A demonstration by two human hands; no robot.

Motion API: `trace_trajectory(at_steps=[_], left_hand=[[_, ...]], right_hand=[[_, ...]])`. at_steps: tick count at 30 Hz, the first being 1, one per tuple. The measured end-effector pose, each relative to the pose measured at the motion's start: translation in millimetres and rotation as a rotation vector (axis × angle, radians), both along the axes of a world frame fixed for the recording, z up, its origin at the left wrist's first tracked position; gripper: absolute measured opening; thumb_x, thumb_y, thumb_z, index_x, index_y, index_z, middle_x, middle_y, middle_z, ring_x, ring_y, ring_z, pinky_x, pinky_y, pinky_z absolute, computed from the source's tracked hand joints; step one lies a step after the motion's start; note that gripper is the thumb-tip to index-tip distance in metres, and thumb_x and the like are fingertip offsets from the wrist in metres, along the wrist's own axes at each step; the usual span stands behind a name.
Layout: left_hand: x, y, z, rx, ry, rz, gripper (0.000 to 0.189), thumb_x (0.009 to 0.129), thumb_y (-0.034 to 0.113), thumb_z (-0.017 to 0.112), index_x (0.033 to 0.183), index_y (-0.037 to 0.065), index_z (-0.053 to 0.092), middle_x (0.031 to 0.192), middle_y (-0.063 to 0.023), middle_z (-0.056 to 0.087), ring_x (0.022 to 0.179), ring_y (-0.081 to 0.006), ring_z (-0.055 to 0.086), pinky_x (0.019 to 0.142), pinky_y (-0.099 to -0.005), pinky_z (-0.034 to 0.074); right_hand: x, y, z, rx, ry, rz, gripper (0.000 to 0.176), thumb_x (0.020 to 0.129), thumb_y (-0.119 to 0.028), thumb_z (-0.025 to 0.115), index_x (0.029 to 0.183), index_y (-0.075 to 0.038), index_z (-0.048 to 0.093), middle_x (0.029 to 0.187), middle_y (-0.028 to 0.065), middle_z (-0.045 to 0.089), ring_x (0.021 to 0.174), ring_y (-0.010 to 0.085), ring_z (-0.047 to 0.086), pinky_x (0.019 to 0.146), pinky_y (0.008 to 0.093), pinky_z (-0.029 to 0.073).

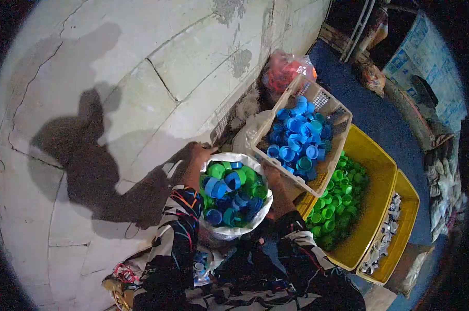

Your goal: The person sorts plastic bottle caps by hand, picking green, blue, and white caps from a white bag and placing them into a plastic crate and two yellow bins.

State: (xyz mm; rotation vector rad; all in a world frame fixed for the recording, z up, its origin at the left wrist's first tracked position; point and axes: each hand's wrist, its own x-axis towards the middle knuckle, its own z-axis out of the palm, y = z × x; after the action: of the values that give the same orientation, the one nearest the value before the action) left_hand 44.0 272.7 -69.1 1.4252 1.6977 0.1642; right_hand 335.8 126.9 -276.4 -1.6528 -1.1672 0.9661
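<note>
An open white sack (267, 203), full of blue and green plastic bottle caps (233, 189), sits between the person's forearms, its rim turned outward. The left hand (196, 159) is at the sack's far left side, fingers bent toward the right; whether they pinch the rim cannot be told. The right hand (279, 193) lies along the sack's right side, its fingers largely hidden behind the sack and in shadow, so its grip cannot be told.

Just beyond and to the right, a cream plastic basket (339, 123) with perforated walls holds blue caps (298, 132), a few of them teal. It is set at an angle, its near right corner overlapping a large yellow crate (375, 207). That crate holds bright green caps (339, 196), heaped toward its left side. Along its right side, a narrower yellow bin (409, 203) contains whitish-grey pieces (386, 233), too small to identify. At the far end of the basket, beside the wall (203, 62), a clear plastic bag (289, 72) contains red items.
</note>
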Motion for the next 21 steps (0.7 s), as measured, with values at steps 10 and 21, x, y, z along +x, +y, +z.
trace_trajectory(at_steps=[10, 21], left_hand=[[-76.6, -173.0, -15.6, 0.680, 0.041, 0.363, 0.063, 0.077, 0.047, 0.072, 0.105, -0.007, 0.055, 0.100, -0.0241, 0.057, 0.093, -0.0385, 0.056, 0.086, -0.0448, 0.044], [-68.4, -263.0, -58.2, 0.305, -0.253, 0.622, 0.047, 0.091, 0.041, 0.058, 0.101, -0.004, 0.061, 0.098, -0.0191, 0.065, 0.084, -0.0262, 0.061, 0.072, -0.0433, 0.049]], right_hand=[[-63.8, -160.3, 105.6, -0.053, 0.284, -0.695, 0.036, 0.085, -0.029, 0.067, 0.107, -0.002, 0.058, 0.099, 0.0101, 0.061, 0.084, 0.0211, 0.059, 0.069, 0.0356, 0.048], [-104.0, -184.8, 14.9, -0.310, 0.508, -0.238, 0.052, 0.095, -0.043, 0.047, 0.129, -0.003, 0.043, 0.115, 0.0127, 0.059, 0.107, 0.0309, 0.056, 0.092, 0.0479, 0.044]])
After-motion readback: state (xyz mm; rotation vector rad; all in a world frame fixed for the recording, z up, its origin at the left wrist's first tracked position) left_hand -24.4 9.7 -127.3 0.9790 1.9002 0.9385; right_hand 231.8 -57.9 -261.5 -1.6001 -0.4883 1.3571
